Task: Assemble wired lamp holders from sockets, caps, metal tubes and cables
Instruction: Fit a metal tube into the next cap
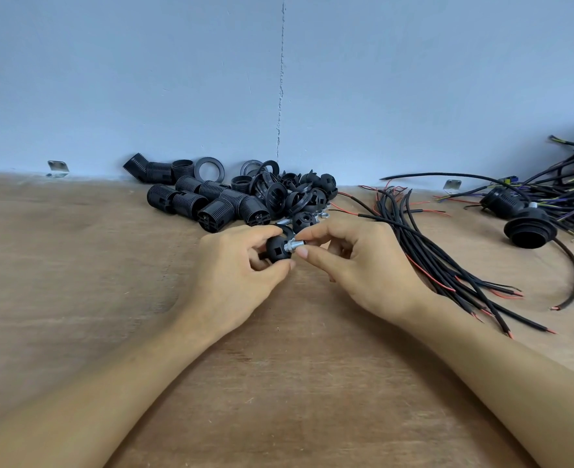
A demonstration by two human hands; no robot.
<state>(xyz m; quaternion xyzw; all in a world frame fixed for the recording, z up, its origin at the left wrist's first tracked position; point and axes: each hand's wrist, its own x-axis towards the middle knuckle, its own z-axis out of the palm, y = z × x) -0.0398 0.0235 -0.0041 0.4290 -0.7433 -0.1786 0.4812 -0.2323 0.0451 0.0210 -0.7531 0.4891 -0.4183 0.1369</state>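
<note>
Your left hand [235, 265] grips the domed black plastic cap [276, 248] while your right hand [353, 261] pinches the short threaded metal tube [295, 245], its axis pointing rightward.

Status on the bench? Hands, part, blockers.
Left hand grips cap. Right hand pinches tube at the cap's hole. Nothing between them; cables lie off to the right.
</note>
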